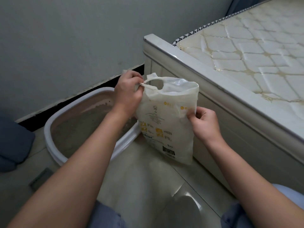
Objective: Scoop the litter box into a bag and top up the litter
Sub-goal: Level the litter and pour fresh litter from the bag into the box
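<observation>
Blue fabric (pixel 14 142) lies at the far left on the pale tiled floor (pixel 148 186), beside a white-rimmed oval plastic litter box (pixel 54 129) holding grey-brown litter (pixel 85 122). Just right of it, the left hand (pixel 128 94) pinches the loop handle of an upright, translucent white plastic litter bag (pixel 166 122) with yellow print, open at the top. The right hand (pixel 205 124) pinches the bag's right edge. A cream bed frame (pixel 230 112) with a bare quilted mattress (pixel 256 51) stands rightmost.

The bag (pixel 166 122) stands wedged between the litter box (pixel 54 129) and the bed frame (pixel 213 99); bare floor (pixel 148 186) lies in front.
</observation>
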Demonstrator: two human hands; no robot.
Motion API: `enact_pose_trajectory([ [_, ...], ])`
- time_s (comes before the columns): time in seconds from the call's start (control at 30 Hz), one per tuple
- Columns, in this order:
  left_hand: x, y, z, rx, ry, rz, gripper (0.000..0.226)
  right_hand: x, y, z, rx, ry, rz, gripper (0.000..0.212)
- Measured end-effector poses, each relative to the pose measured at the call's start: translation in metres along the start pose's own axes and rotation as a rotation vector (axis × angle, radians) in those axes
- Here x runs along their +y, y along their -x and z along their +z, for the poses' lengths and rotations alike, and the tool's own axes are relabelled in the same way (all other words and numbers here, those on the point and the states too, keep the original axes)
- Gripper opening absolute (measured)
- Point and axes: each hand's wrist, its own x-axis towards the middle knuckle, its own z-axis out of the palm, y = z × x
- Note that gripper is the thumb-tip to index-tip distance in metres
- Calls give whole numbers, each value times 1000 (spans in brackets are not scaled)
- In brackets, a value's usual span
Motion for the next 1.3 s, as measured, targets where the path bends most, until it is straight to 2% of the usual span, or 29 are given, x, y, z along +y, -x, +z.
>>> enact_pose_trajectory([
  [0.37, 28, 0, 48, -87, 5, 135, 12, 47, -3, -28, 45, 197, 157, 16],
  [0.47, 26, 3, 49, -98, -58, 182, 19, 46, -3, -33, 44, 270, 159, 12],
  [0.53, 18, 8, 47, -120, -147, 192, 36, 49, -4, -35, 49, 303, 178, 12],
  [0.63, 5, 14, 38, -148, -263, 138, 74, 50, -5, -34, 50, 311, 216, 16],
  [0.73, -4, 22, 24, -136, -159, -65, 107, 48, -8, -32, 68, 297, 239, 18],
  [0.8, -10, 26, 17, -161, -5, -243, 116, 49, -10, -31, 94, 267, 252, 19],
  [0.87, -17, 28, 12, -252, 127, -399, 110, 50, -12, -30, 115, 246, 262, 18],
  [0.97, -24, 33, 12, -413, 203, -493, 65, 47, -13, -25, 117, 223, 264, 19],
  [1.07, -24, 35, 17, -459, 220, -577, 31, 48, -13, -23, 101, 223, 274, 17],
  [1.13, -23, 34, 19, -443, 215, -616, 24, 50, -12, -23, 93, 232, 280, 15],
  [1.23, -13, 33, 21, -383, 157, -613, 25, 49, -7, -23, 71, 214, 262, 10],
  [1.3, -6, 32, 23, -348, 141, -592, 23, 45, -3, -25, 53, 178, 242, 17],
])
